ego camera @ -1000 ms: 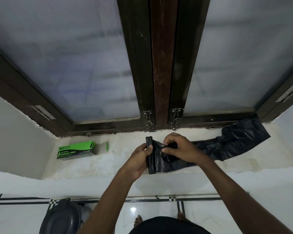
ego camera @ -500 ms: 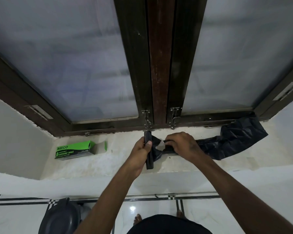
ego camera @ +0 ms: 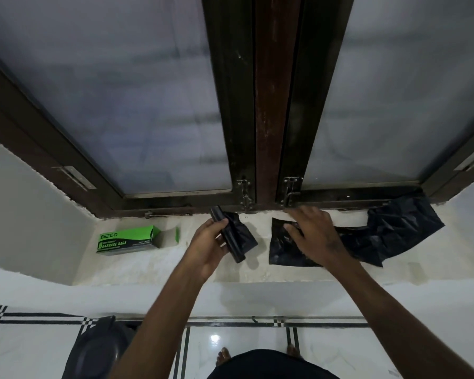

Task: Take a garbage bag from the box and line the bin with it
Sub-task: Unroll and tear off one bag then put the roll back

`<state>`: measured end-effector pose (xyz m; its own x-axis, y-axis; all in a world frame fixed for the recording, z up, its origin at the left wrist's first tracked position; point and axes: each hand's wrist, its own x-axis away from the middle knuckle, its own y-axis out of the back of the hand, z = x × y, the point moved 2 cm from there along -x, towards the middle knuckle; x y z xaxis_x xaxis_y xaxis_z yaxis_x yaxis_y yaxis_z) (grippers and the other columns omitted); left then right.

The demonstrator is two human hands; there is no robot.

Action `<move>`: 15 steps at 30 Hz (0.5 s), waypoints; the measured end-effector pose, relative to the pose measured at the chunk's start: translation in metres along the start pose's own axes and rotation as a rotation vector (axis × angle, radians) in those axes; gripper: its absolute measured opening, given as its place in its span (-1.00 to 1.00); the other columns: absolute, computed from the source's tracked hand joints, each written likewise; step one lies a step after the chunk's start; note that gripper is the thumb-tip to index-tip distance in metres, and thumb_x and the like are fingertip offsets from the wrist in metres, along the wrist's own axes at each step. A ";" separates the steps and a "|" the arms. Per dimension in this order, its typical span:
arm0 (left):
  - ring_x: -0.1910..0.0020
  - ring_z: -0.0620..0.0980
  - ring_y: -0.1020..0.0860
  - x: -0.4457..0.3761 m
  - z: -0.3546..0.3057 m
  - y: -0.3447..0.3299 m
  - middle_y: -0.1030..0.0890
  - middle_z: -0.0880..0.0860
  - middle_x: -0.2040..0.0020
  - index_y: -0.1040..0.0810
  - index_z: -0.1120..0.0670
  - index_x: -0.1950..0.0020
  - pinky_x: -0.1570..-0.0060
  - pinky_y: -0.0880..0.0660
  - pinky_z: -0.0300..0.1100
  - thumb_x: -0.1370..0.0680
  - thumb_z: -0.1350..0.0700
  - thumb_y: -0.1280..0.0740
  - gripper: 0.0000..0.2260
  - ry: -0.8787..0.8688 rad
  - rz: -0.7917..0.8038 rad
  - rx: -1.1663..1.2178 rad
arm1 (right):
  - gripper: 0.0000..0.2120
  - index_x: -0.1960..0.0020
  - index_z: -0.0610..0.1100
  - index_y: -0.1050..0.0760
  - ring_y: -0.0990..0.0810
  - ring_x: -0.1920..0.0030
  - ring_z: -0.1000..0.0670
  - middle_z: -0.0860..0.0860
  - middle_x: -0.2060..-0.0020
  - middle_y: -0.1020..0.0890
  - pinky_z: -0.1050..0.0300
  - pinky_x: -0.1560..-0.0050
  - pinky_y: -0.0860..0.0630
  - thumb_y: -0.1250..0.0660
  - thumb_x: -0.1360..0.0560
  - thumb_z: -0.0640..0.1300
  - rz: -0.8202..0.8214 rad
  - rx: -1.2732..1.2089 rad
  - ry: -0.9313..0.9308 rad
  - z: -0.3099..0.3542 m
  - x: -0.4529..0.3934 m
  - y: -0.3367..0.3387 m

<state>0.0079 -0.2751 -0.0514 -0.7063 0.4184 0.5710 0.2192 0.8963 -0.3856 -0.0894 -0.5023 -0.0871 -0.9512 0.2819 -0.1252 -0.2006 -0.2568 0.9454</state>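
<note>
Seen from above, nearest the viewer are a dark garment at the waist and bare toes [ego camera: 222,354] on a glossy white tiled floor [ego camera: 241,348] with black grid lines. At the lower left stands a dark bin [ego camera: 97,351], its round lid closed, partly hidden by the left forearm.

Both forearms reach forward and up over a white ledge onto a pale marble windowsill [ego camera: 148,265]. The left hand [ego camera: 208,246] is closed around a roll of black garbage bags [ego camera: 230,236], thumb on top, holding it tilted just above the sill with a loose flap hanging from it. The right hand [ego camera: 314,235] lies palm down, fingers spread, pressing flat on a separated black garbage bag [ego camera: 389,233]. This bag stretches along the sill to the right, its far end crumpled against the window frame. A clear gap of bare sill lies between the roll and the torn edge of the bag.

To the left on the sill, well apart from the hands, lies a green and black box [ego camera: 127,239] on its side, its right end flap open. It reads "BECO" and "GARBAGE BAGS"; the smaller print is too small to read.

Behind stands a dark wooden window frame [ego camera: 268,105] with frosted panes and two metal latches [ego camera: 245,192] at its base.
</note>
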 end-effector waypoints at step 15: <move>-0.09 0.13 -0.60 0.013 -0.022 0.048 -0.60 0.19 -0.12 -0.51 0.11 -0.22 0.10 -0.62 -0.04 -0.55 0.41 -0.27 -0.68 -0.204 -0.096 0.171 | -0.77 -0.02 -0.03 -0.63 -0.62 0.19 0.06 0.00 0.17 -0.66 0.26 0.26 -0.51 -0.41 -0.48 -0.32 0.092 -1.219 -0.290 0.127 0.000 -0.016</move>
<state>0.0235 -0.2237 -0.0463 -0.8429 0.2790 0.4600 0.0403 0.8854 -0.4630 -0.0564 -0.3807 -0.0644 -0.9177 0.3705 0.1432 -0.3694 -0.9286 0.0350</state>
